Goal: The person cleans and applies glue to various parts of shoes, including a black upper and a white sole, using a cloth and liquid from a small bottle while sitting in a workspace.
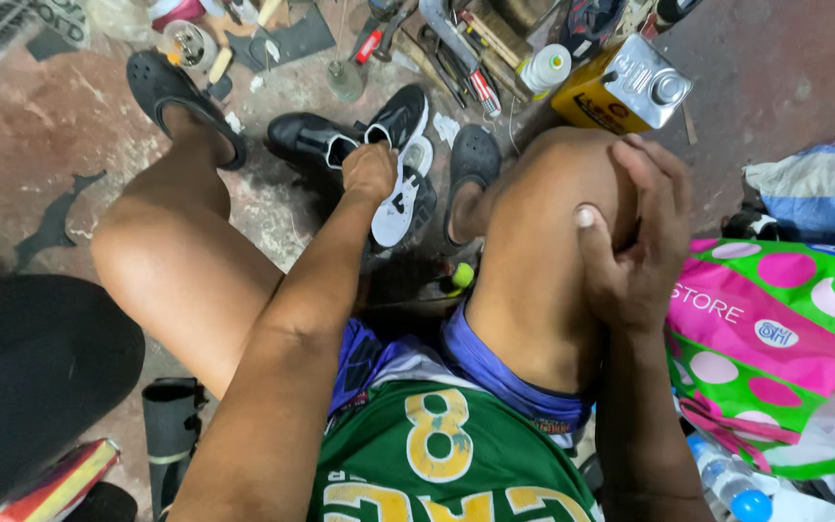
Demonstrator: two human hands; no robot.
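I sit with my knees apart over a worn red floor. My left hand (369,172) reaches down between my legs and grips a black-and-white sports shoe (402,198) that is tipped so its white sole shows. A second black shoe (313,141) lies on the floor just left of it. My right hand (638,232) rests flat around my right knee and holds nothing. Both my feet wear dark clogs (168,97), one at the upper left, the other (472,159) beside the held shoe.
Hand tools (456,48), a yellow metal can (620,89) and a white spool (545,70) crowd the floor at the top. A green, pink-dotted plastic bag (775,338) and a water bottle (727,478) lie at right. A black bundle (31,367) sits at left.
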